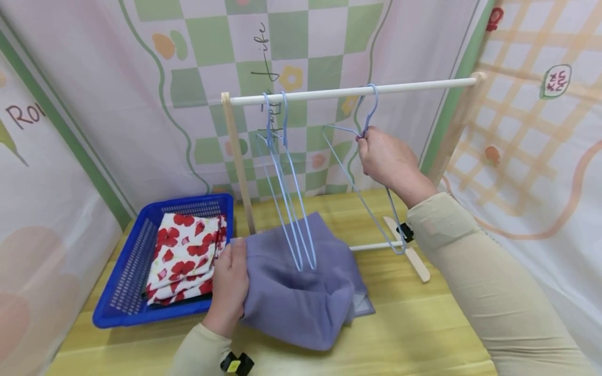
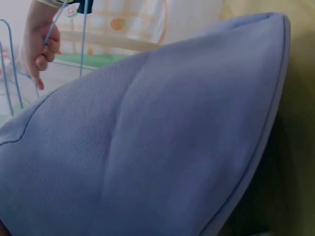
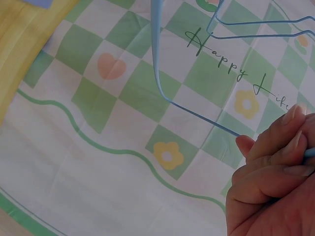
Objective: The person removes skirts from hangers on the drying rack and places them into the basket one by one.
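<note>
My right hand [image 1: 388, 159] grips a light blue clothes hanger [image 1: 362, 198] just below its hook, and the hook is at the white rail. In the right wrist view the curled fingers [image 3: 275, 169] close around the hanger's neck. With my left hand [image 1: 230, 279] I hold the left edge of a purple-grey garment [image 1: 301, 297], thumb on top. The garment hangs over the table in loose folds, and its kind cannot be told. It fills most of the left wrist view. Two more blue hangers [image 1: 293, 209] hang on the rail in front of the garment.
The rack's white rail [image 1: 423, 86] runs between wooden posts [image 1: 240, 162], with a foot [image 1: 416, 261] at right. On the left of the wooden table [image 1: 414, 324] stands a blue basket [image 1: 117, 313] holding folded red-flowered white cloth [image 1: 183, 256]. Patterned curtains [image 1: 202, 42] enclose the back and sides.
</note>
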Tool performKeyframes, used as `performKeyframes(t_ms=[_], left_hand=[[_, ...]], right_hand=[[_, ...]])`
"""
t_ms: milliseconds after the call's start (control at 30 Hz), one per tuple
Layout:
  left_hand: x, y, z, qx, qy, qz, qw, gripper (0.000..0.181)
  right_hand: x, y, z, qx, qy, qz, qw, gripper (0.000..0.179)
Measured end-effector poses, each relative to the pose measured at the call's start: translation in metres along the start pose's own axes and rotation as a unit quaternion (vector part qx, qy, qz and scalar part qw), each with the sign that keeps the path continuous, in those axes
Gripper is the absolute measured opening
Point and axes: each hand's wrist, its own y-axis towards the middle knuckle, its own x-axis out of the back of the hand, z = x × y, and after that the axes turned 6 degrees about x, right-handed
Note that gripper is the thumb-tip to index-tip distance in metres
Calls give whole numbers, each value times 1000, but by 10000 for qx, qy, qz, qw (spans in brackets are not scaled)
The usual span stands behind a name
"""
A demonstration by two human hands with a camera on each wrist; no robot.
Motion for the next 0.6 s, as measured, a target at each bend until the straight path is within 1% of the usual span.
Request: performKeyframes(t_ms=[200,367,467,600], left_hand=[[9,5,-17,-327,30,108,9994,44],[15,10,-27,-567,46,210,9982,44],[18,12,-32,-724,202,213,9969,47],[22,15,-39,-932,484,134,9944,49]], right_hand=[[1,0,0,-7,16,36,10000,42],[1,0,0,16,-8,56,10000,42],[1,0,0,27,-13,41,10000,42],[0,0,0,18,-37,16,10000,42]])
